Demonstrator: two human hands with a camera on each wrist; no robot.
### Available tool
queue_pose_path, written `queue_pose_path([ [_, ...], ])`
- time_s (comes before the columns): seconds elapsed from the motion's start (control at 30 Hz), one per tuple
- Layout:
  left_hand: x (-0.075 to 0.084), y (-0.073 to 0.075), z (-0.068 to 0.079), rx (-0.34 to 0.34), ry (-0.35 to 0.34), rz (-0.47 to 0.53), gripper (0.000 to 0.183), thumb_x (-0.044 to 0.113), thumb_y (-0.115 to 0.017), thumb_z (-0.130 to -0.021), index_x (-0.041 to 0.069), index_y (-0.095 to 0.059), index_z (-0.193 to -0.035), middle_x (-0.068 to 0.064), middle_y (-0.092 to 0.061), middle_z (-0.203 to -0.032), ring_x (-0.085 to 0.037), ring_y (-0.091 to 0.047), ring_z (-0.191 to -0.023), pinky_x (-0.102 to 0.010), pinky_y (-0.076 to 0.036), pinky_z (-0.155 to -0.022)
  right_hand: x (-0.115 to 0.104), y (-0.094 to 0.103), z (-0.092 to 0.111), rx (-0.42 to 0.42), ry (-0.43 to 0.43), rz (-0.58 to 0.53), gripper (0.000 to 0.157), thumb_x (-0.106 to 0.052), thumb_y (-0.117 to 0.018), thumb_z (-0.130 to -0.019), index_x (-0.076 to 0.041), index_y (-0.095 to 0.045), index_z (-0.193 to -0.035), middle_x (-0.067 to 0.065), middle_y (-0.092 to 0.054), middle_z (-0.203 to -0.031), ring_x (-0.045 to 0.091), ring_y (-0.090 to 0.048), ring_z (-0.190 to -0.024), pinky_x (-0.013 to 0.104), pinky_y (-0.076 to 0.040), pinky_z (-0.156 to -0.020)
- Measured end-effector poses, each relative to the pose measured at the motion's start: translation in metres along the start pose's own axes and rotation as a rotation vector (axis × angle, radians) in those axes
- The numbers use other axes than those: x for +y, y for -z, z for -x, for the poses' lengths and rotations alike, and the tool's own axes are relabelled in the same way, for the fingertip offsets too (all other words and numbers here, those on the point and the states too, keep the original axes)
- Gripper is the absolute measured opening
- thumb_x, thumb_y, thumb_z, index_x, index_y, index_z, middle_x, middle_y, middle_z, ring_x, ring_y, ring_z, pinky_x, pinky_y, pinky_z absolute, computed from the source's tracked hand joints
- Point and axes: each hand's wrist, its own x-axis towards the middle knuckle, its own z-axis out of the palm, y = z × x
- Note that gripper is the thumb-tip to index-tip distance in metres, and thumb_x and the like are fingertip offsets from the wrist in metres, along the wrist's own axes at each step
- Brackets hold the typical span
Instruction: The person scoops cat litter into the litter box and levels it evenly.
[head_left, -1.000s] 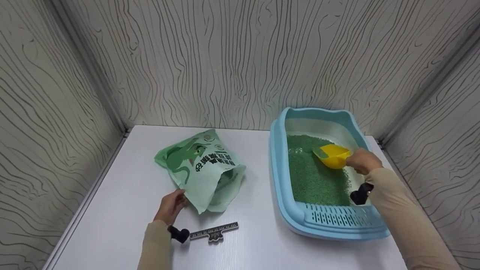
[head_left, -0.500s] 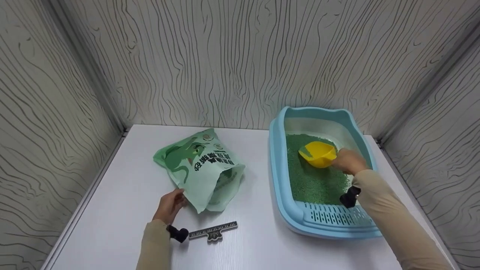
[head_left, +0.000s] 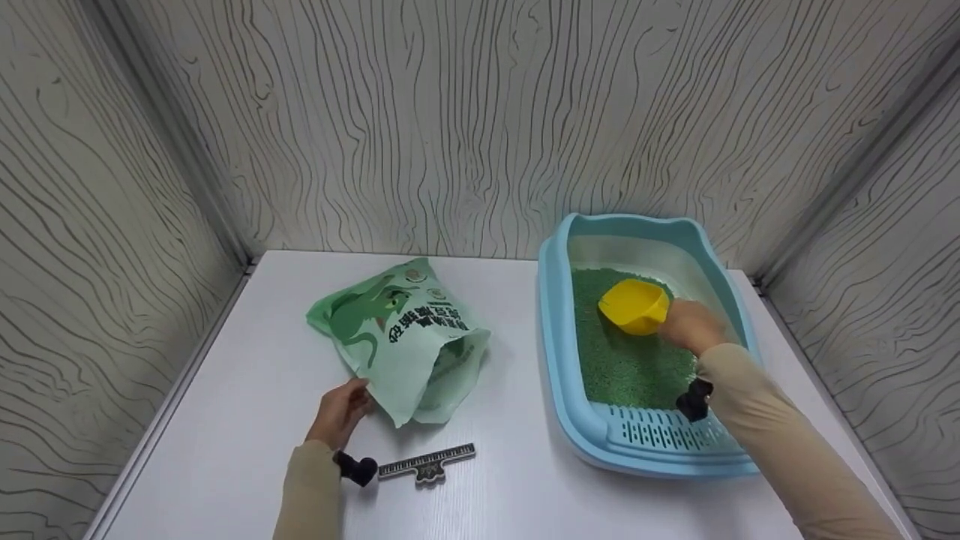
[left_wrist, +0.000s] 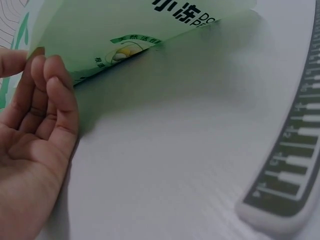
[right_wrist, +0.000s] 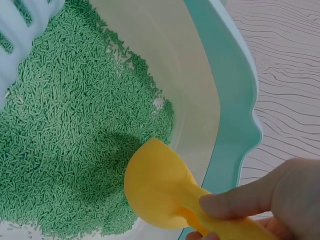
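Observation:
My right hand (head_left: 696,325) grips the handle of a yellow scoop (head_left: 634,306), held over green pellet litter (head_left: 637,371) in a blue litter box (head_left: 555,337). In the right wrist view, the thumb lies along the handle and the scoop (right_wrist: 155,185) shows its rounded underside, tipped toward the pellets. The scoop's bowl looks bare of pellets in the head view. On the left, my left hand (head_left: 341,412) pinches the edge of a green cat litter bag (head_left: 409,337) between thumb and fingers. The bag lies on its side with its mouth gaping toward the front.
A dark ruler (head_left: 427,463) with a piano-key pattern lies on the white table (head_left: 510,495) by my left wrist. The box has a slotted front ledge (head_left: 675,435). Wood-patterned panels (head_left: 480,135) stand behind and at both sides.
My right hand has moved left with the scoop, which has tilted over; the pellets seen in it earlier are gone from its bowl. The left hand and bag have stayed put.

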Motion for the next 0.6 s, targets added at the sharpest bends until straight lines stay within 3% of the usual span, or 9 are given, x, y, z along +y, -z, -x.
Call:
queue_pose_path([
  [0.27, 0.0, 0.001, 0.001, -0.005, -0.014, 0.011, 0.014, 0.021, -0.062, -0.085, 0.008, -0.061, -0.089, 0.003, -0.059, -0.079, -0.01, -0.057, -0.079, -0.023, -0.052, -0.076, 0.004, -0.004, 0.006, 0.033, -0.008, 0.088, 0.015, -0.009, -0.051, -0.079, -0.008, -0.045, -0.065, 0.007, -0.045, -0.062, 0.021, -0.04, -0.057, 0.031, -0.032, -0.048],
  [0.6, 0.002, -0.002, 0.001, -0.005, 0.001, 0.016, 0.012, 0.021, -0.062, -0.085, 0.009, -0.061, -0.084, 0.003, -0.059, -0.075, -0.01, -0.056, -0.076, -0.023, -0.051, -0.074, 0.011, -0.008, 0.012, 0.04, -0.006, 0.084, 0.013, -0.012, -0.055, -0.078, -0.005, -0.048, -0.069, 0.008, -0.047, -0.064, 0.022, -0.041, -0.058, 0.031, -0.032, -0.047],
])
